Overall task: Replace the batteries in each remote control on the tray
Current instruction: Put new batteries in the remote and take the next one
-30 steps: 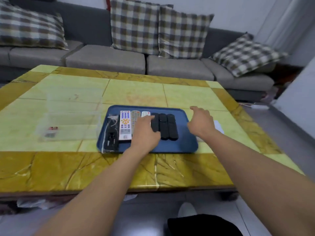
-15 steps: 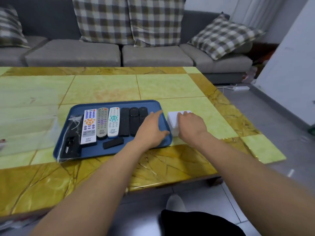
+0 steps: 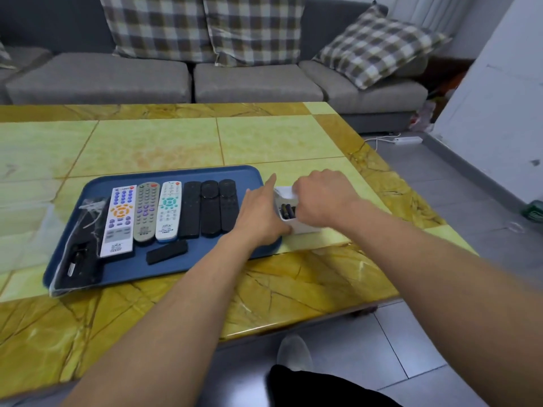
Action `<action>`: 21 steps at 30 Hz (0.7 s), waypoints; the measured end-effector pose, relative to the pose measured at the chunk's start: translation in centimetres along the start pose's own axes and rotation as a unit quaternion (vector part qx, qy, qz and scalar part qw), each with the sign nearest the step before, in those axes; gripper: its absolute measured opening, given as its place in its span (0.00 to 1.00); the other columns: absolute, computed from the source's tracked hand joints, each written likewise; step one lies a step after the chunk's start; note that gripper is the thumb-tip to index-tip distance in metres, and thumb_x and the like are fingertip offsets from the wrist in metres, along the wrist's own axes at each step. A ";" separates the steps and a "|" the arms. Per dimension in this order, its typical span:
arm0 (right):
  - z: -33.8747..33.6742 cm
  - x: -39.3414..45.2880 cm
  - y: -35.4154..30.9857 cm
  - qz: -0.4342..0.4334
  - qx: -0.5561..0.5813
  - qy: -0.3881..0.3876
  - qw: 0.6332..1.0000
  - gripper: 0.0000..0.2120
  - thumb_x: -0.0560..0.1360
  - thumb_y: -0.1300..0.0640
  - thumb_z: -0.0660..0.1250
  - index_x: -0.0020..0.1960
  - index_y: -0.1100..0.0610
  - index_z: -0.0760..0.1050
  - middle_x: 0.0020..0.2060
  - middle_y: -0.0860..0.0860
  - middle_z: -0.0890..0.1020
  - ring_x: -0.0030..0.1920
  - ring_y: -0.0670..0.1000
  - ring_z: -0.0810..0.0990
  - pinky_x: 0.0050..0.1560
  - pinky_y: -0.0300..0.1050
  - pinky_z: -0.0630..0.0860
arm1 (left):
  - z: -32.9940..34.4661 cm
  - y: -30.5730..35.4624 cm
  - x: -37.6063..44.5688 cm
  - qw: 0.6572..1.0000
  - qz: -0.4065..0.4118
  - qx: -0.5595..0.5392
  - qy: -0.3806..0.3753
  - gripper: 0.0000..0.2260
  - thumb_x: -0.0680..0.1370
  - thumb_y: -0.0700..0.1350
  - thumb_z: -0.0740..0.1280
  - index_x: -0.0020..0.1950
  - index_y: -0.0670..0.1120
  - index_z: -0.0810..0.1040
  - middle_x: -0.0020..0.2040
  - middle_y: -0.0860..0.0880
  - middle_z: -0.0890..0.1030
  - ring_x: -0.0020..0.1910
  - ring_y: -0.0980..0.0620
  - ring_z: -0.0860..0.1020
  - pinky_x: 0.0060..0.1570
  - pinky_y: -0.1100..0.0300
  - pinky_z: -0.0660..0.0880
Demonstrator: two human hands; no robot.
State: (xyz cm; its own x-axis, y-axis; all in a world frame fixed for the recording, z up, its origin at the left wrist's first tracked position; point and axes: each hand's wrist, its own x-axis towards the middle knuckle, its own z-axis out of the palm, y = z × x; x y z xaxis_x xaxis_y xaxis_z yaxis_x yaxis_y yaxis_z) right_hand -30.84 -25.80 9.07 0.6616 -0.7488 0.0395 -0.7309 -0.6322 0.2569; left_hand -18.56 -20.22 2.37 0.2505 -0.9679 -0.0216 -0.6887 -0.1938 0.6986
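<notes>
A blue tray (image 3: pixel 205 261) on the table holds three light remotes (image 3: pixel 146 211) and three black remotes (image 3: pixel 210 210) lying side by side. In front of them lies a small black cover piece (image 3: pixel 167 251). A plastic bag with a black item (image 3: pixel 79 254) fills the tray's left end. Just right of the tray stands an open white battery box (image 3: pixel 305 227) with dark batteries (image 3: pixel 287 212) showing inside. My left hand (image 3: pixel 258 215) holds the box's left side, index finger straight. My right hand (image 3: pixel 323 198) curls over the box's top right; its fingertips are hidden.
The marble table's (image 3: pixel 264 289) near edge and right corner are close to the box. A clear plastic container (image 3: pixel 26 212) sits at the far left. A grey sofa (image 3: pixel 252 83) with checked pillows runs behind. A power strip (image 3: pixel 408 140) lies on the floor.
My left hand left the remotes and moved right to the white box. My right hand came onto the box, which now stands open with batteries showing. A black cover piece appeared on the tray.
</notes>
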 end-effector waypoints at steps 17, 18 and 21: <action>3.4 3.9 1.4 0.163 0.296 0.014 0.941 0.06 0.72 0.51 0.75 0.44 0.53 0.82 0.45 0.53 0.84 0.43 0.54 0.82 0.41 0.44 0.78 | 0.9 -0.7 0.1 0.998 -0.030 -0.058 0.006 0.62 0.63 0.44 0.80 0.81 0.57 0.37 0.68 0.48 0.72 0.70 0.42 0.66 0.54 0.45 0.77; 3.3 3.9 0.9 0.172 0.282 -0.019 0.944 0.12 0.69 0.48 0.77 0.42 0.55 0.81 0.41 0.54 0.82 0.39 0.54 0.81 0.36 0.42 0.76 | 0.9 -0.7 0.1 0.998 -0.032 -0.058 0.006 0.62 0.64 0.44 0.80 0.81 0.56 0.36 0.70 0.48 0.71 0.72 0.42 0.64 0.56 0.45 0.76; 3.2 3.7 -0.9 0.192 0.238 -0.095 0.947 0.17 0.66 0.48 0.78 0.37 0.57 0.73 0.34 0.51 0.75 0.31 0.50 0.74 0.26 0.39 0.66 | 0.9 -0.8 -0.1 0.998 -0.024 -0.062 0.010 0.60 0.65 0.44 0.79 0.81 0.56 0.36 0.73 0.50 0.69 0.77 0.40 0.59 0.63 0.41 0.73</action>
State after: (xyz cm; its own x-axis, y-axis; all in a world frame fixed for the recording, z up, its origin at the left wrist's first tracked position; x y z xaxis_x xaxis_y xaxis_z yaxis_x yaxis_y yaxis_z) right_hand -28.23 -28.65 5.88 0.3235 -0.9351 -0.1445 -0.9338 -0.2908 -0.2085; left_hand -18.67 -20.11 1.20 0.2954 -0.9543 -0.0447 -0.5867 -0.2182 0.7799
